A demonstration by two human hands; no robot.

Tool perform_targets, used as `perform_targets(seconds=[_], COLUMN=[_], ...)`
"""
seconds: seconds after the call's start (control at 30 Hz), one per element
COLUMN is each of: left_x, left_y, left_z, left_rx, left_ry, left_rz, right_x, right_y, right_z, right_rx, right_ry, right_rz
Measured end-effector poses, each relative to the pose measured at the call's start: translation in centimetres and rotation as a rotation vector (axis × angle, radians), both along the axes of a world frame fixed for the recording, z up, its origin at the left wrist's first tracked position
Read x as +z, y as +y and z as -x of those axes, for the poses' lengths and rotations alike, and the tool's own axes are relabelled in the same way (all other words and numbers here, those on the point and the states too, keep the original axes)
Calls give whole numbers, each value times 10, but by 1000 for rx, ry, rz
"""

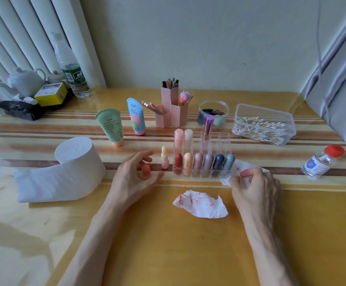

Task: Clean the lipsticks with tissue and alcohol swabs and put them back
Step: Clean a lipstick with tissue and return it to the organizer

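Observation:
A clear organiser (pixel 222 139) holds several coloured lipsticks in its front row, two pale ones and a purple one behind. An uncapped pale-yellow lipstick (pixel 164 159) stands upright just left of it. My left hand (pixel 136 177) holds a small orange-red cap (pixel 146 171) in its curled fingers, left of that lipstick. At the organiser's right end, my right hand (pixel 256 187) grips a red-stained tissue (pixel 244 169). Another stained, crumpled tissue (pixel 201 206) lies on the table between my hands.
A tissue roll (pixel 73 162) lies at the left, partly unrolled. An alcohol bottle (pixel 321 162) with a red cap stands at the right, a tub of cotton swabs (pixel 262 124) behind it. Two cream tubes, pink brush holders (pixel 171 112) and a jar stand further back.

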State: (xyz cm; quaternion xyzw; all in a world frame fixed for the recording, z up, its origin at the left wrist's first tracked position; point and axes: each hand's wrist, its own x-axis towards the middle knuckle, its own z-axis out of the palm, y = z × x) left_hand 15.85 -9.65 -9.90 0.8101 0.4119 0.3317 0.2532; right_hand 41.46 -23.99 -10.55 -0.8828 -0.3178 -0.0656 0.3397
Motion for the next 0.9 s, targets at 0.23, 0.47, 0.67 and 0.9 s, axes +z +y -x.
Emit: perform_targets(seconds=[0.23, 0.47, 0.67, 0.9], left_x=[-5, -6, 16, 33], left_y=[6, 5, -9, -38], left_z=[-17, -24, -17, -15], left_rx=[51, 48, 168, -21], left_ry=[14, -74, -340, -446], left_rz=[40, -15, -57, 12], right_x=[3, -2, 14, 22], right_y=[-3, -1, -1, -1], right_z=[1, -2, 8, 32], right_rx=[-69, -51, 39, 554], right_ry=[-45, -34, -133, 191], right_rz=[27, -1, -463, -716])
